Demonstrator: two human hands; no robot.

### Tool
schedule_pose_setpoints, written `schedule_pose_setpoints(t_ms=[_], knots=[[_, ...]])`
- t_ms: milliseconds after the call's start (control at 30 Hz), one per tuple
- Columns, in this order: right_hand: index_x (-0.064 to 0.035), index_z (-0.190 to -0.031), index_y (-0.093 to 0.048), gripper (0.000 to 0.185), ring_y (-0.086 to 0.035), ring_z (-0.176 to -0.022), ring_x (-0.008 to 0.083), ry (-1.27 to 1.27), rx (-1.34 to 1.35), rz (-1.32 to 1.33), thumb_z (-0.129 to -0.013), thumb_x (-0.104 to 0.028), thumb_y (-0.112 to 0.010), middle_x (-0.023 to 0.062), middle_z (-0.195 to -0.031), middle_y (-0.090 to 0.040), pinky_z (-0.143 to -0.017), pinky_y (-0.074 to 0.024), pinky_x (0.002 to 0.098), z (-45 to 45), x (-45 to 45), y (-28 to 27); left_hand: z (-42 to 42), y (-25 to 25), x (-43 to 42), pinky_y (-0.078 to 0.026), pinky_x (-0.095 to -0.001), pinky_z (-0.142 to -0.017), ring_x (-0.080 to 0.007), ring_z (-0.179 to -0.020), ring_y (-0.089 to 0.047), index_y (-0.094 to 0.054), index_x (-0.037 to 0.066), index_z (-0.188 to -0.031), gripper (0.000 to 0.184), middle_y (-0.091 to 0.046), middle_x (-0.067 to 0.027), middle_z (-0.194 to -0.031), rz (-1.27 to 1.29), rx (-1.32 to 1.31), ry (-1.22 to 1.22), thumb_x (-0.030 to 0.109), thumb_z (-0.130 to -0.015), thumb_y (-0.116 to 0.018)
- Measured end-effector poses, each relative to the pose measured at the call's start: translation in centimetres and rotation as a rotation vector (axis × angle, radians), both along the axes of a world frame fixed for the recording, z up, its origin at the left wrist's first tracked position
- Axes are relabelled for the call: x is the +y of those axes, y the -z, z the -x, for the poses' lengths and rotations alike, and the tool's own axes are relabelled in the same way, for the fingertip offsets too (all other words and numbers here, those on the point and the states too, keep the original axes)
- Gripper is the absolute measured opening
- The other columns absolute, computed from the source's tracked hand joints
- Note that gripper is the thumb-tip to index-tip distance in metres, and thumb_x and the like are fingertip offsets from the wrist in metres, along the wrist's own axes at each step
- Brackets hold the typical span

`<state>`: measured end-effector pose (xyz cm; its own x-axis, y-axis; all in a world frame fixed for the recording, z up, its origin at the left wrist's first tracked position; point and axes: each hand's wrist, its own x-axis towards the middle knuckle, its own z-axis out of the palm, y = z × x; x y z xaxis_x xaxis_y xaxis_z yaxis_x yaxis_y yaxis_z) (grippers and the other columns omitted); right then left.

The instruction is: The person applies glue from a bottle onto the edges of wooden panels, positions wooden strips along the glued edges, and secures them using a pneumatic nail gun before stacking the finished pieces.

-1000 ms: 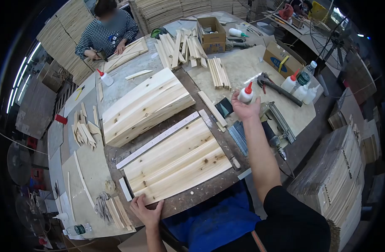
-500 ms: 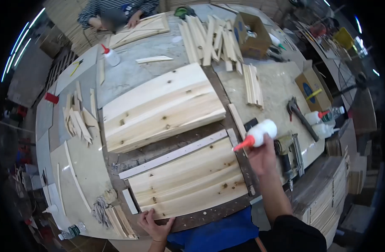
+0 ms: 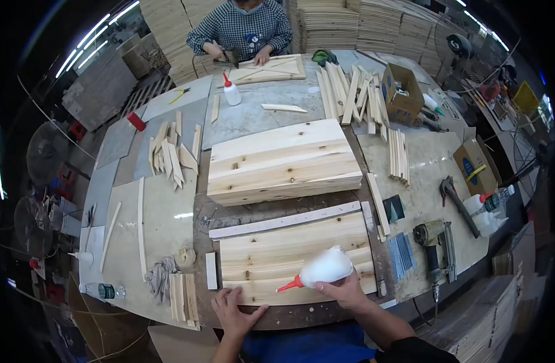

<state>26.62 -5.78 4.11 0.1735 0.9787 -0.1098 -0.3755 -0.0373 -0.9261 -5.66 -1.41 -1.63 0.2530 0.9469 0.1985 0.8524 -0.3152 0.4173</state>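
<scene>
My right hand [image 3: 345,291] is closed around a white glue bottle [image 3: 329,266], tilted so its red nozzle points left over the wooden panel [image 3: 283,254] in front of me. Whether the nozzle touches the wood I cannot tell. At the panel's lower left corner rests my left hand [image 3: 234,313], its fingers spread and nothing held. A pale wooden strip [image 3: 283,220] with small dots runs along the panel's far edge. To the panel's left stands a short white block [image 3: 211,270]. Beyond the strip lies a stack of panels [image 3: 283,160].
On the right are a nail gun [image 3: 433,242], nail strips [image 3: 402,254], a hammer [image 3: 459,206] and a cardboard box [image 3: 476,163]. Wooden slats [image 3: 353,94] are piled at the back. Across the table a person [image 3: 244,30] works on a wooden frame [image 3: 271,69].
My right hand has brought the glue bottle left and down, from beside the panel's right edge to above the panel. My left hand stays at the near corner. The head view has tilted up.
</scene>
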Motion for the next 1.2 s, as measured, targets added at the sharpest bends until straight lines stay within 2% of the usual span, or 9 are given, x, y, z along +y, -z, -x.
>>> schedule_pose_setpoints(t_ms=[133, 267, 400, 500, 567, 733, 867, 967, 1200], knots=[[0.0011, -0.138, -0.061, 0.058, -0.069, -0.12, 0.0186, -0.069, 0.057, 0.017, -0.088, -0.005, -0.088, 0.0103, -0.128, -0.072, -0.106, -0.054, 0.0355, 0.8, -2.3, -1.0, -0.4, 0.0, -0.5, -0.044, -0.0542, -0.109, -0.0397, -0.126, -0.05, -0.066, 0.01, -0.129, 0.087, -0.055, -0.0161, -0.132, -0.069, -0.002, 0.013, 0.049, -0.061, -0.102], [-0.0004, -0.142, -0.057, 0.062, -0.068, -0.124, 0.0214, -0.121, -0.128, -0.049, -0.087, -0.003, -0.084, 0.0127, -0.135, -0.07, -0.109, -0.0541, 0.0382, 1.3, -2.4, -2.4, 0.0, -0.3, -0.6, -0.044, -0.0549, -0.111, -0.0411, -0.127, -0.05, -0.066, 0.009, -0.131, 0.084, -0.056, -0.0172, -0.131, -0.058, -0.027, 0.009, 0.047, -0.064, -0.101], [0.0004, -0.14, -0.06, 0.059, -0.07, -0.118, 0.0189, -0.027, -0.04, -0.073, -0.088, -0.004, -0.088, 0.0101, -0.128, -0.073, -0.104, -0.055, 0.0353, 2.9, -2.0, -2.8, 1.3, -0.2, -0.4, -0.044, -0.052, -0.112, -0.0399, -0.124, -0.053, -0.066, 0.008, -0.133, 0.08, -0.057, -0.0184, -0.13, -0.067, -0.077, 0.054, 0.043, -0.069, -0.099], [0.0011, -0.14, -0.06, 0.059, -0.07, -0.119, 0.0187, 0.029, -0.045, -0.064, -0.087, -0.003, -0.088, 0.0103, -0.128, -0.073, -0.104, -0.0552, 0.0348, 5.1, -1.1, -2.6, 3.9, 0.7, -0.8, -0.046, -0.0485, -0.109, -0.0374, -0.119, -0.056, -0.066, 0.008, -0.134, 0.076, -0.06, -0.0169, -0.126, -0.031, -0.22, 0.023, 0.04, -0.073, -0.097], [0.0008, -0.141, -0.059, 0.061, -0.069, -0.12, 0.0189, -0.05, -0.109, -0.018, -0.087, -0.002, -0.087, 0.0108, -0.129, -0.072, -0.105, -0.0547, 0.0352, 6.6, -0.3, -1.9, 5.0, 1.0, -0.5, -0.048, -0.0464, -0.103, -0.0353, -0.112, -0.059, -0.068, 0.008, -0.132, 0.072, -0.063, -0.0134, -0.118, -0.11, -0.113, -0.043, 0.04, -0.075, -0.096], [0.0005, -0.142, -0.057, 0.064, -0.069, -0.12, 0.0187, -0.116, -0.223, -0.037, -0.085, -0.001, -0.086, 0.0112, -0.131, -0.071, -0.105, -0.0542, 0.0354, 11.3, 3.0, -0.1, 5.3, 1.5, 0.2, -0.049, -0.0469, -0.096, -0.0349, -0.109, -0.059, -0.073, 0.008, -0.126, 0.066, -0.063, -0.0112, -0.112, -0.102, -0.134, -0.117, 0.041, -0.074, -0.096], [0.0018, -0.136, -0.061, 0.056, -0.071, -0.115, 0.0189, -0.139, -0.249, -0.059, -0.087, -0.002, -0.088, 0.0111, -0.125, -0.074, -0.101, -0.0569, 0.0348, 13.6, 5.0, 0.7, 5.5, 0.5, 0.7, -0.048, -0.0462, -0.093, -0.0328, -0.105, -0.059, -0.076, 0.009, -0.12, 0.061, -0.063, -0.0102, -0.108, -0.004, -0.128, -0.124, 0.043, -0.074, -0.096], [0.0022, -0.132, -0.063, 0.052, -0.073, -0.112, 0.019, -0.171, -0.271, -0.051, -0.088, -0.002, -0.089, 0.0109, -0.121, -0.075, -0.098, -0.0585, 0.0344, 14.5, 5.9, 1.3, 6.1, 0.5, 1.6, -0.049, -0.0444, -0.088, -0.0299, -0.098, -0.061, -0.078, 0.01, -0.118, 0.061, -0.064, -0.0076, -0.101, -0.015, -0.166, -0.028, 0.044, -0.071, -0.097], [0.002, -0.129, -0.065, 0.046, -0.074, -0.107, 0.018, -0.223, -0.303, 0.004, -0.09, -0.001, -0.088, 0.0101, -0.116, -0.077, -0.094, -0.06, 0.0335, 15.4, 6.1, 2.0, 6.7, 0.5, 2.4, -0.05, -0.0416, -0.082, -0.0278, -0.09, -0.062, -0.079, 0.011, -0.117, 0.063, -0.063, -0.0047, -0.092, -0.025, -0.214, 0.001, 0.044, -0.067, -0.099]])
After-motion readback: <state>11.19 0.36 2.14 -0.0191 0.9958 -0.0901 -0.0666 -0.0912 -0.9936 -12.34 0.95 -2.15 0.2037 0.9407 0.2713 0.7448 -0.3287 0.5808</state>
